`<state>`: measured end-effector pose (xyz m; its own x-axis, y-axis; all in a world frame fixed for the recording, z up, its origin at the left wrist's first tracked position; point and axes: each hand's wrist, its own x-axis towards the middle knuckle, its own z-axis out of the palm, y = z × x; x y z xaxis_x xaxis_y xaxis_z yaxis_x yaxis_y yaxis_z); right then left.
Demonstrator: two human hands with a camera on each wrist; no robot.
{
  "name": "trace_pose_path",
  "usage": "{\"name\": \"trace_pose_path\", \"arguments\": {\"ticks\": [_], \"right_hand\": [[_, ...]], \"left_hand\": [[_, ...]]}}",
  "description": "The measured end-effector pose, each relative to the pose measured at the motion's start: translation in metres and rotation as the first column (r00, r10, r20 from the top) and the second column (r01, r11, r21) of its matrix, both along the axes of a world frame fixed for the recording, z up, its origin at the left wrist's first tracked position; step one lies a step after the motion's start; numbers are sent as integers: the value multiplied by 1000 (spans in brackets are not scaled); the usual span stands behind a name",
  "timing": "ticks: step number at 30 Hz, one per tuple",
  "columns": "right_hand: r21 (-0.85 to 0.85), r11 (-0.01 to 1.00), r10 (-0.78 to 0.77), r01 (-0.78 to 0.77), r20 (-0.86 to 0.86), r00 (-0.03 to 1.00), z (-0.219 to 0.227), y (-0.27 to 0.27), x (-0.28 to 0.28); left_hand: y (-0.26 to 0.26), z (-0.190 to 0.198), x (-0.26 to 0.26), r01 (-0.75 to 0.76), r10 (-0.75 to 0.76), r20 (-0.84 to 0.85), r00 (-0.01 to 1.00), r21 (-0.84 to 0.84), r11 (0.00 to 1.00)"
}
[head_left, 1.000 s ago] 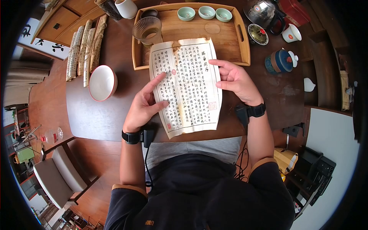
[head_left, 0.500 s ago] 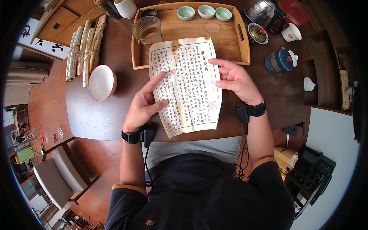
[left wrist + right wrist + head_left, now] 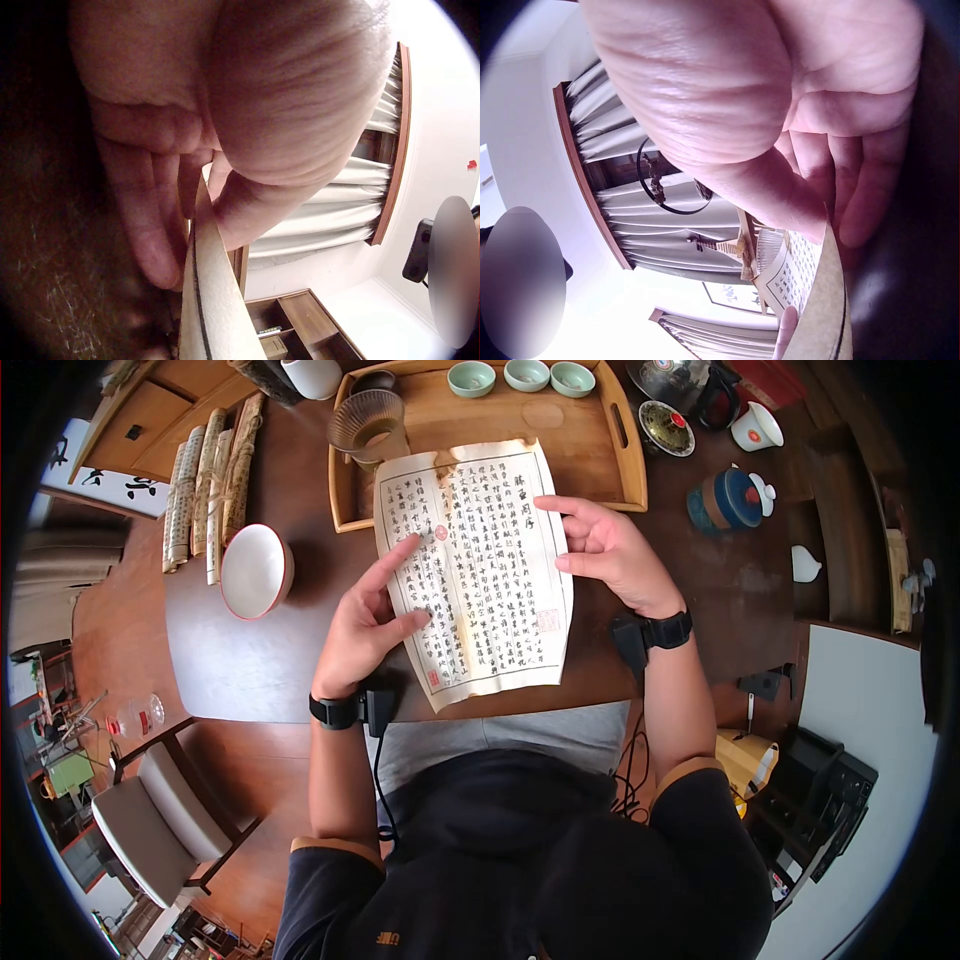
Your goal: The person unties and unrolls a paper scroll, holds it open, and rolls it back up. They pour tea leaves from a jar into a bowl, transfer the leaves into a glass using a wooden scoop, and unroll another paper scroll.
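Observation:
A cream sheet of paper (image 3: 480, 580) with columns of handwritten Chinese characters, red seals and browned, uneven edges is held up over the table's near side. My left hand (image 3: 362, 628) grips its left edge, thumb and index finger showing on the written face. At the right edge my right hand (image 3: 622, 560) pinches the sheet, the thumb on its front. In the left wrist view the paper (image 3: 214, 300) runs edge-on between thumb and fingers. The right wrist view shows the paper's edge (image 3: 821, 315) under the thumb, other fingers behind it.
Behind the paper stands a wooden tray (image 3: 490, 425) with green cups (image 3: 527, 374) and a ribbed glass vessel (image 3: 365, 425). Left are a white bowl (image 3: 256, 572) and rolled scrolls (image 3: 210, 485). A blue jar (image 3: 728, 500), lidded bowl (image 3: 667, 428) and white cup (image 3: 757, 426) stand right.
The head view has shifted slightly, so the table, tray and hands all sit higher and a little further left. Both hands keep the same hold on the paper.

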<state>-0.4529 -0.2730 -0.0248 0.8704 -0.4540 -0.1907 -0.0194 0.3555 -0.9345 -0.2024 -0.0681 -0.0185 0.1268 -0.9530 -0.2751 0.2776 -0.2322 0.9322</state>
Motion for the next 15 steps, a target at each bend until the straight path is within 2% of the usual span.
{"name": "trace_pose_path", "arguments": {"ticks": [15], "right_hand": [[0, 1000, 1, -1, -2, 1000, 1, 0, 0]], "left_hand": [[0, -1, 0, -2, 2, 4, 1000, -44, 999]]}}
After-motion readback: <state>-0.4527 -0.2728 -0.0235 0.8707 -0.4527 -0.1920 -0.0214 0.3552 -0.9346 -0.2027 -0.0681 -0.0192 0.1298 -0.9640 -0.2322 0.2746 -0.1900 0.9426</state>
